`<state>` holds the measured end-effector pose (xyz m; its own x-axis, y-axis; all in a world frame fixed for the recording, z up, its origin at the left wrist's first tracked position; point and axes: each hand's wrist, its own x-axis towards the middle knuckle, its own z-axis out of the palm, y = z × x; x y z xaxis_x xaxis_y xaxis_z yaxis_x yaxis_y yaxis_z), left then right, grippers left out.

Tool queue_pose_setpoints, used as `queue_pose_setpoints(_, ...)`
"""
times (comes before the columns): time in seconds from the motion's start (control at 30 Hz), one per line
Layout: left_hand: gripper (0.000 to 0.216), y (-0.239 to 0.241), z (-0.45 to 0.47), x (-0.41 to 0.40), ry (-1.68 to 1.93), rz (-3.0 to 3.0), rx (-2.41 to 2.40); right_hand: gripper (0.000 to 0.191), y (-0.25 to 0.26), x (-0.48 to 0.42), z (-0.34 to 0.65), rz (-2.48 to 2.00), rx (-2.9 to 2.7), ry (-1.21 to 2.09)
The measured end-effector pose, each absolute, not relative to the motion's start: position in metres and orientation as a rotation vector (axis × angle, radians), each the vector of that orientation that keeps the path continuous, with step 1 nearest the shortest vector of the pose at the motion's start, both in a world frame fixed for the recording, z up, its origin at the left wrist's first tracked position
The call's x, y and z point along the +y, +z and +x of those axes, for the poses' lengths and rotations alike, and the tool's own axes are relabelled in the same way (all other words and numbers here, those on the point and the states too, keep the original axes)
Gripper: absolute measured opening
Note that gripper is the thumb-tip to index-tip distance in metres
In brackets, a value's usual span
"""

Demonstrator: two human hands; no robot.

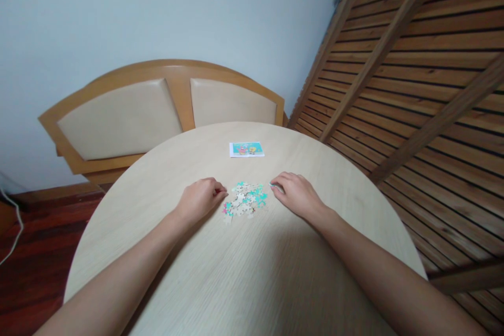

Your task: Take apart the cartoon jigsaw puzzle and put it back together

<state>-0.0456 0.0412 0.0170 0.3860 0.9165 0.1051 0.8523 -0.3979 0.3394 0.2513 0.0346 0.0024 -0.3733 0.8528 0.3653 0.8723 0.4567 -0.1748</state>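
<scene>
A small heap of loose jigsaw pieces (245, 200), teal, pink and pale, lies in the middle of a round light-wood table (244, 273). My left hand (200, 198) rests on the table just left of the heap, fingers curled with the tips together by the nearest piece. My right hand (296, 192) lies just right of the heap, fingers bent, fingertips pinching a small pale piece (271, 185) at the heap's edge. Farther back on the table lies a small picture card (247, 149) with a teal cartoon print.
A wooden headboard (157, 110) with two padded beige panels leans against the pale wall behind the table. A slatted wooden bed frame (413, 79) leans at the right. Dark red floor and a white cable (16, 231) show at the left.
</scene>
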Motion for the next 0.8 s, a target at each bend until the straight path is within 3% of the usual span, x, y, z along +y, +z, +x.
queue_pose_setpoints(0.3,0.026,0.02,-0.033,0.03,0.398,2.482,1.419,0.038,-0.007,0.027,0.226,-1.105,-2.424,0.174)
queue_pose_setpoints(0.8,0.022,0.022,-0.039,0.035,0.504,2.328,1.471,0.027,-0.011,0.031,0.23,-0.943,-2.437,0.204)
